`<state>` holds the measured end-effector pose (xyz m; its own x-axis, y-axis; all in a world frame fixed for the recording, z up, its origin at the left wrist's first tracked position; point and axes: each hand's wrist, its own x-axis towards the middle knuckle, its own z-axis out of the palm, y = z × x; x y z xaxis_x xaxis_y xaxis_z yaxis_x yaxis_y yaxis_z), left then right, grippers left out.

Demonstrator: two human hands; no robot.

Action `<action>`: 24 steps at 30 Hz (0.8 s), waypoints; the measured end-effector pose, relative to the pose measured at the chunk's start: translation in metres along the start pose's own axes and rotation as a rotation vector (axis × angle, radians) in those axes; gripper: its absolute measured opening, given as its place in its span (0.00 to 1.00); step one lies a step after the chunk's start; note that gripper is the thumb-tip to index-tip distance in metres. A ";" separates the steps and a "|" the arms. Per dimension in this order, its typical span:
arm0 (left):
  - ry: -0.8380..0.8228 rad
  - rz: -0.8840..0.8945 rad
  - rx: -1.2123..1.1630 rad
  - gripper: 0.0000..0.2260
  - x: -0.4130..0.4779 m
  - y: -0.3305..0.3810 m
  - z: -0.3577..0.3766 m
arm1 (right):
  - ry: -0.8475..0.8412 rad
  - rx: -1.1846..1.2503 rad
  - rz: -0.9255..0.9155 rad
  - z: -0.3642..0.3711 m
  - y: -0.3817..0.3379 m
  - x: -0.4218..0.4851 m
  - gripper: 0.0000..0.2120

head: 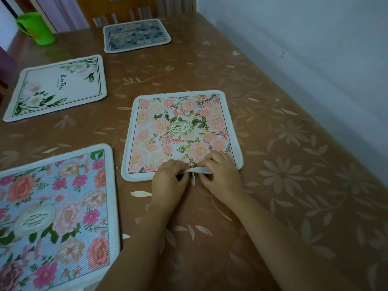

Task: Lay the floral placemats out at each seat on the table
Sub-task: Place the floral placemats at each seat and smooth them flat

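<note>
L hand (169, 177) & R hand (220, 175) side by side, fingers of both pinching the near white edge of the pink GARDEN placemat (180, 131), which lies flat mid-table w/ that edge lifted a bit. Blue floral placemat (56, 215) near left. White "Beautiful" placemat (56, 87) further left. Dark blue placemat (136, 35) at far edge by wooden chair (117, 9). Green cup (36, 28) in far left corner. Brown leaf-print tablecloth (283, 175) under all.

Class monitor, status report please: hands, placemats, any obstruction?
Left hand and right hand pinching near edge of pink placemat. Three other mats laid flat. Green cup at far corner, clear of mats.
</note>
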<state>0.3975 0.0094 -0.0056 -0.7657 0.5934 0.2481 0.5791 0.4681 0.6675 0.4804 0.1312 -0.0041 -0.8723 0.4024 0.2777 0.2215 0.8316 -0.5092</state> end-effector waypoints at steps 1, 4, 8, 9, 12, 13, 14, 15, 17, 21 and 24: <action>0.003 -0.025 -0.020 0.07 -0.001 0.001 -0.001 | -0.007 0.041 0.043 0.000 -0.001 0.001 0.04; 0.005 -0.078 -0.076 0.06 -0.004 0.008 -0.004 | -0.046 0.134 0.136 -0.004 -0.004 0.001 0.03; -0.033 -0.117 -0.102 0.04 -0.019 0.018 -0.005 | -0.128 0.136 0.166 -0.017 -0.005 -0.009 0.03; -0.045 -0.123 -0.106 0.04 -0.025 0.021 -0.004 | -0.146 0.146 0.175 -0.022 -0.005 -0.015 0.03; -0.072 -0.132 -0.119 0.04 -0.048 0.030 -0.002 | -0.184 0.171 0.196 -0.036 -0.006 -0.037 0.04; -0.078 -0.134 -0.126 0.04 -0.058 0.035 -0.002 | -0.191 0.177 0.198 -0.040 -0.005 -0.047 0.04; -0.082 -0.136 -0.134 0.04 -0.069 0.040 -0.001 | -0.193 0.179 0.200 -0.044 -0.005 -0.057 0.04; -0.075 -0.134 -0.135 0.04 -0.075 0.043 0.001 | -0.192 0.176 0.206 -0.045 -0.004 -0.063 0.04; -0.053 -0.127 -0.129 0.04 -0.098 0.056 0.001 | -0.193 0.181 0.216 -0.054 -0.006 -0.087 0.04; -0.035 -0.139 -0.153 0.04 -0.130 0.070 0.003 | -0.197 0.196 0.243 -0.063 -0.007 -0.123 0.04; -0.056 -0.148 -0.150 0.04 -0.165 0.086 0.004 | -0.248 0.200 0.234 -0.076 -0.006 -0.155 0.03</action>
<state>0.5751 -0.0453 0.0081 -0.8201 0.5628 0.1031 0.4101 0.4525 0.7919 0.6472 0.0928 0.0179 -0.8924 0.4477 -0.0572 0.3591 0.6275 -0.6908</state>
